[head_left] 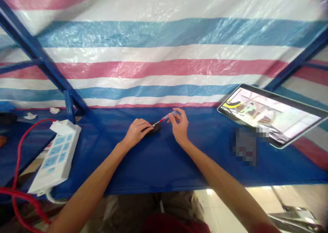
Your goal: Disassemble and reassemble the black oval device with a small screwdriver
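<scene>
My left hand (136,131) rests on the blue table cover (159,161) with its fingers closed over a small black flat object (154,128), holding it down. My right hand (179,126) pinches a small screwdriver (166,117) with a clear and red handle. Its thin metal tip points left and down onto the black object, right beside my left fingertips. Both hands sit close together near the far edge of the table, just under the striped tarp.
A white power strip (55,156) with a red cable (19,151) lies at the left edge. A tablet (273,114) with a lit screen leans at the right. Blue metal frame bars (43,60) stand at both sides before a striped tarp (164,48). White scraps (30,116) lie far left.
</scene>
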`<state>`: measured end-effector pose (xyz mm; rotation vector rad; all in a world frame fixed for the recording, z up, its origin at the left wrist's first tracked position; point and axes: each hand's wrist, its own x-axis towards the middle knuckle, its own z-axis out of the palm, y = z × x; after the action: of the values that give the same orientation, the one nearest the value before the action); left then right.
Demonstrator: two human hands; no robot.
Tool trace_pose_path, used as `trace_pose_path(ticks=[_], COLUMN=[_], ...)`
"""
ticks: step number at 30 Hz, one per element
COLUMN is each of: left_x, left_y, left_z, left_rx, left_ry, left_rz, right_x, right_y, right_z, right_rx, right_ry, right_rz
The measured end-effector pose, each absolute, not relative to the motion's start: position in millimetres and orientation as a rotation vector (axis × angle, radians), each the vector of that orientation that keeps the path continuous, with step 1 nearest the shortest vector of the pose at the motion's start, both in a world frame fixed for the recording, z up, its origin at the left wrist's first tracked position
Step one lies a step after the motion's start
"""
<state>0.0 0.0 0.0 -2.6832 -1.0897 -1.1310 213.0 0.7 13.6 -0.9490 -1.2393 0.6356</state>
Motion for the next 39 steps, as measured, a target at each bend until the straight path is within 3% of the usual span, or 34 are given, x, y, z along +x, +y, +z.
trace_pose_path(ticks=[19, 27, 39], left_x=[1, -3, -4], left_y=[-6, -3, -1], left_z=[9, 1, -5], left_rx=[-2.675, -2.864, -2.938], left_ry=[-1.216, -1.234, -1.111], left_rz=[-1.126, -0.735, -0.726], right_x=[210, 222, 224], right_y=[-10, 0, 1], right_z=[12, 13, 12], right_rx=[-0.809, -0.826, -0.806], right_ry=[-1.467, -1.539, -1.717], right_rz=[0.289, -0.001, -0.082])
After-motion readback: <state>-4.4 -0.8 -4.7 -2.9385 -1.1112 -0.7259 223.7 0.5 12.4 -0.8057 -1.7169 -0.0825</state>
